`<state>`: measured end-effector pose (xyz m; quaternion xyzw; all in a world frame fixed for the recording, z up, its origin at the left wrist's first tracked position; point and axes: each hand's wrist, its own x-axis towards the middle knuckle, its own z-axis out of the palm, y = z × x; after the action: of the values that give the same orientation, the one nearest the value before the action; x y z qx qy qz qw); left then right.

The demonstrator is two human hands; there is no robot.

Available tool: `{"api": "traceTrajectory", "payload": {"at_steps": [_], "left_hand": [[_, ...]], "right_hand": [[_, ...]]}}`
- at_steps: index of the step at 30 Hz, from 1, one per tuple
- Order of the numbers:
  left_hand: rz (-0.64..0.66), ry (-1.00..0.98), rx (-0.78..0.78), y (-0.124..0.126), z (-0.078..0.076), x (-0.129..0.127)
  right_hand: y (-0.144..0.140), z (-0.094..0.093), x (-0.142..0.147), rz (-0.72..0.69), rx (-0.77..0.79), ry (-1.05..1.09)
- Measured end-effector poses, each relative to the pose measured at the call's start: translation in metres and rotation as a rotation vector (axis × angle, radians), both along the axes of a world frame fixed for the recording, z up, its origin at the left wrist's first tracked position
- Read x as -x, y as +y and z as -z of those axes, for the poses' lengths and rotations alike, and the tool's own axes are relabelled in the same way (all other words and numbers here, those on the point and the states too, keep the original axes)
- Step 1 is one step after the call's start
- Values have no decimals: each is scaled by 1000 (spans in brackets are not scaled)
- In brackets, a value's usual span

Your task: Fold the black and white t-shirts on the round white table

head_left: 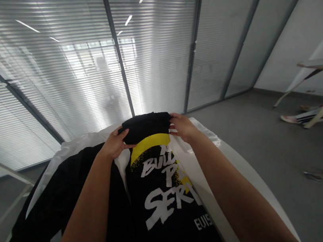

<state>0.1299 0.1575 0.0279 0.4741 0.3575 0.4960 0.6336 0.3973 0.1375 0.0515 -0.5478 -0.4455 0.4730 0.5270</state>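
Observation:
A black printed shirt (166,200) with a yellow arc and white lettering lies lengthwise before me on a white-covered board (246,189). At its far end, the black cloth is folded over into a narrow band. My left hand (115,143) grips the left corner of that band, thumb on top. The opposite corner is pinched by my right hand (182,126), its fingers curled around the edge. Between the two hands the cloth is stretched fairly straight. More black cloth (68,182) spreads to the left under my left forearm and hangs over the board's side.
Glass panels with blinds (155,57) stand beyond the board. At right is another table (322,64), with a person's shoe (289,119) and striped trouser leg (317,115) below it. A blurred metal tool (313,175) lies on the grey floor. A white frame (2,167) stands left.

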Motion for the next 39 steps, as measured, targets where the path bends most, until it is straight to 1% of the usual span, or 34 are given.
{"api": "traceTrajectory", "payload": {"at_steps": [3,7,9,13,15,18,21,24,27,30,32,35,37,39], "left_hand": [[27,1,-11,1,0,2],[28,-5,-27,0,-4,3],[24,-11,-32,-1,-6,4],[18,-13,-42,-3,-10,6],[5,-11,-42,-4,-12,7],[-12,-9,-38,-3,-12,8],[6,-14,-34,-2,-10,11],[88,-36,-28,-2,-4,18],[203,-52,-30,-3,4,26],[284,-5,-23,-4,8,31],[337,63,-31,-6,5,33],[415,198,-83,-10,-5,35],[473,309,-127,-13,-12,36],[524,408,-167,-14,-15,34]], "right_hand": [[0,1,2,-15,-28,-39],[2,0,2,-4,-203,-241],[1,-1,3,-1,-246,-266],[-4,-1,7,-69,-191,-57],[-5,2,9,-116,-206,36],[-3,8,8,-158,-246,121],[2,15,4,-162,-255,170],[6,20,0,-195,-201,234],[7,25,-4,-293,-165,311],[7,30,-8,-402,-183,317],[7,33,-11,-453,-207,301],[5,33,-18,-519,-215,251],[2,32,-22,-557,-187,175],[0,32,-26,-586,-142,86]]}}
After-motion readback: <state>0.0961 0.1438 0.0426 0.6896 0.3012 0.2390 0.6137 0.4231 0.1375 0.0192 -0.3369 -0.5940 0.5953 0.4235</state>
